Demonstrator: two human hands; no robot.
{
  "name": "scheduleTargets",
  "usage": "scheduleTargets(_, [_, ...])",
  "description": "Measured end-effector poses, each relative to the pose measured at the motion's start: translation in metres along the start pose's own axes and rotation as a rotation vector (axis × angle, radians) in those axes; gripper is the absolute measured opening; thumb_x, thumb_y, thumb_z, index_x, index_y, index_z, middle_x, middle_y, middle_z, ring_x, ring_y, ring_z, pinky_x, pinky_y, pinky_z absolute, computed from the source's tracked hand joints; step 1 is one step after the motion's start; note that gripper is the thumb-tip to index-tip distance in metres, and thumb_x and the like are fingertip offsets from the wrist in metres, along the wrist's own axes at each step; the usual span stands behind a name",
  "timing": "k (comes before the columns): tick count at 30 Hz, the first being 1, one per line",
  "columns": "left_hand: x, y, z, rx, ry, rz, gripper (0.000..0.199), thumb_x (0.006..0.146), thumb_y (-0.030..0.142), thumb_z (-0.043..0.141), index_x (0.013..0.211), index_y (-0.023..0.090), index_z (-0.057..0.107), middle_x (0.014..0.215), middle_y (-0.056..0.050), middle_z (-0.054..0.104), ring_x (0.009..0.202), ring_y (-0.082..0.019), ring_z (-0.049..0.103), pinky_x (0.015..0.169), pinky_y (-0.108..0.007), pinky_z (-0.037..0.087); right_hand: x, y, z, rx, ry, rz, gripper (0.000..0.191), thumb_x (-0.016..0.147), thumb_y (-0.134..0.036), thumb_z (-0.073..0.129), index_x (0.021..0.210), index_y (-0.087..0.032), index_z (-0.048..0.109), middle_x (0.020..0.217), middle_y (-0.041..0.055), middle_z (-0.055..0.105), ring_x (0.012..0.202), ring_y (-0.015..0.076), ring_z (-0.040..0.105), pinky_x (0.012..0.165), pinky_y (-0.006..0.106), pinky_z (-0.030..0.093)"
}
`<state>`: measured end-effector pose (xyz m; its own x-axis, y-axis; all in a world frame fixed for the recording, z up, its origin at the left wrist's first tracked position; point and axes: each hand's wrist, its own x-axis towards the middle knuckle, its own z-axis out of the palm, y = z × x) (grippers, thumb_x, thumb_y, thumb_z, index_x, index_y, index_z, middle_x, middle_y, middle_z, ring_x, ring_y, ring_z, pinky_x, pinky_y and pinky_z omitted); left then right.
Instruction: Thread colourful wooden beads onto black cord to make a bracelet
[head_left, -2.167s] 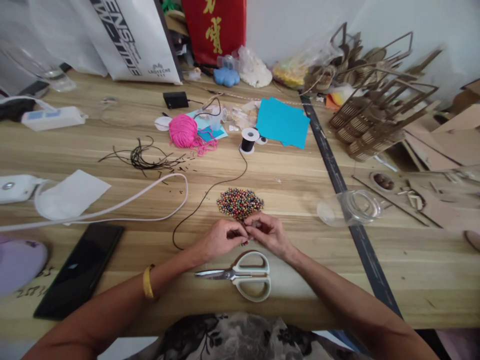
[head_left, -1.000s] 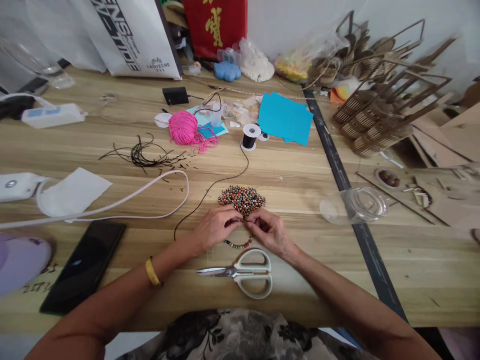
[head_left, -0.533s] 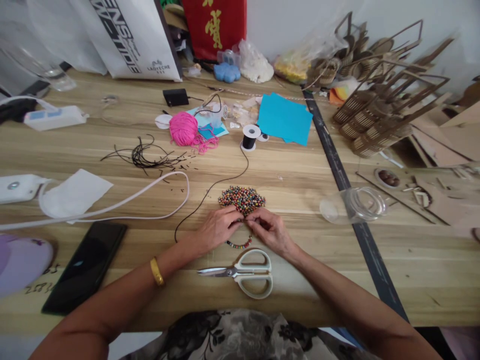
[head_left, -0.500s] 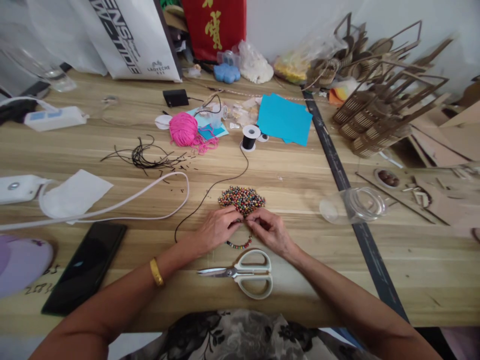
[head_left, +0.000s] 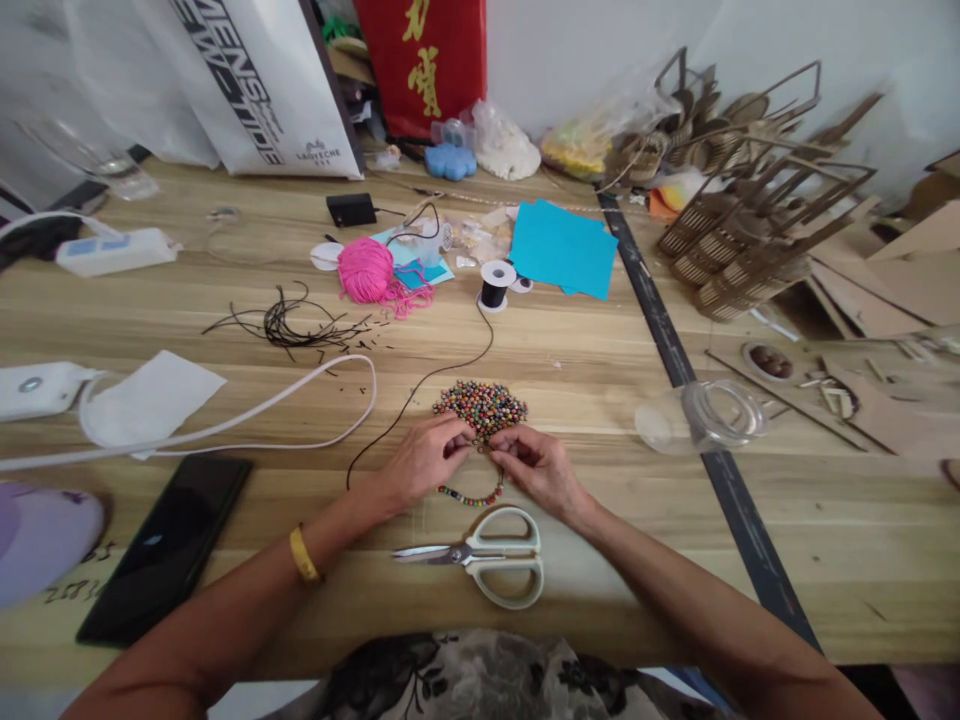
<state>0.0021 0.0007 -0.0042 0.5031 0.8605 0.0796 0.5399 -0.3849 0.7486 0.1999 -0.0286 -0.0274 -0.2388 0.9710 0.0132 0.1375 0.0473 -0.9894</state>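
A wooden table (head_left: 592,350) is supporting the work.
Scissors (head_left: 461,554) are lying nearest the body. Left hand (head_left: 422,462) and right hand (head_left: 545,475) are meeting at the bead pile's (head_left: 484,404) near edge: left is curling, grip indiscernible from here; right is pinching one end of the bead strand (head_left: 471,500), curving toward the scissors.

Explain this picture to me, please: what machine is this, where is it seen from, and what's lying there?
No machine here: these are a person's bare hands, seen by one camera worn on the head, looking forward and down. The left hand and right hand are close together beside a pile of colourful beads. The right seems to pinch one end of a string of beads; what the left holds is too small to tell. Also on the wooden table: scissors, black cord on a spool, pink yarn.
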Motion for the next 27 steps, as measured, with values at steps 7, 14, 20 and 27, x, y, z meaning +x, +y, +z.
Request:
scheduleTargets(7, [0.005, -0.002, -0.015, -0.145, 0.164, -0.100, 0.010, 0.082, 0.021, 0.055, 0.079, 0.015, 0.063, 0.076, -0.003, 0.064, 0.068, -0.012, 0.058, 0.063, -0.021, 0.046, 0.001, -0.003, 0.000, 0.061, -0.005, 0.037, 0.020, 0.081, -0.036, 0.065, 0.087, -0.017, 0.063, 0.067, -0.0006, 0.056, 0.049, 0.0080, 0.049, 0.045, 0.020, 0.041])
scheduleTargets(14, [0.008, -0.009, -0.034, -0.197, 0.126, -0.152, 0.015, 0.081, 0.026, 0.059, 0.079, 0.013, 0.066, 0.076, -0.004, 0.068, 0.069, -0.013, 0.061, 0.065, -0.022, 0.047, 0.001, -0.004, -0.003, -0.198, -0.027, -0.122, 0.010, 0.085, -0.025, 0.061, 0.083, -0.017, 0.066, 0.070, 0.0020, 0.059, 0.063, 0.0128, 0.053, 0.058, 0.024, 0.042])
scheduleTargets(20, [0.006, -0.008, -0.037, 0.033, -0.029, 0.016, 0.008, 0.080, 0.015, 0.060, 0.078, 0.014, 0.068, 0.072, -0.002, 0.063, 0.065, -0.011, 0.056, 0.062, -0.021, 0.042, 0.001, -0.012, -0.003, -0.280, -0.049, -0.184, 0.012, 0.088, -0.023, 0.057, 0.080, -0.017, 0.063, 0.069, 0.0017, 0.057, 0.064, 0.0132, 0.052, 0.060, 0.024, 0.041])
scheduleTargets(27, [0.004, -0.014, -0.030, 0.265, -0.031, 0.196, 0.012, 0.085, 0.011, 0.055, 0.081, 0.015, 0.066, 0.080, -0.004, 0.063, 0.077, -0.015, 0.057, 0.072, -0.024, 0.044, 0.002, -0.010, -0.001, -0.286, -0.049, -0.184, 0.013, 0.088, -0.023, 0.056, 0.079, -0.016, 0.061, 0.068, 0.0007, 0.056, 0.061, 0.0116, 0.050, 0.057, 0.021, 0.041])
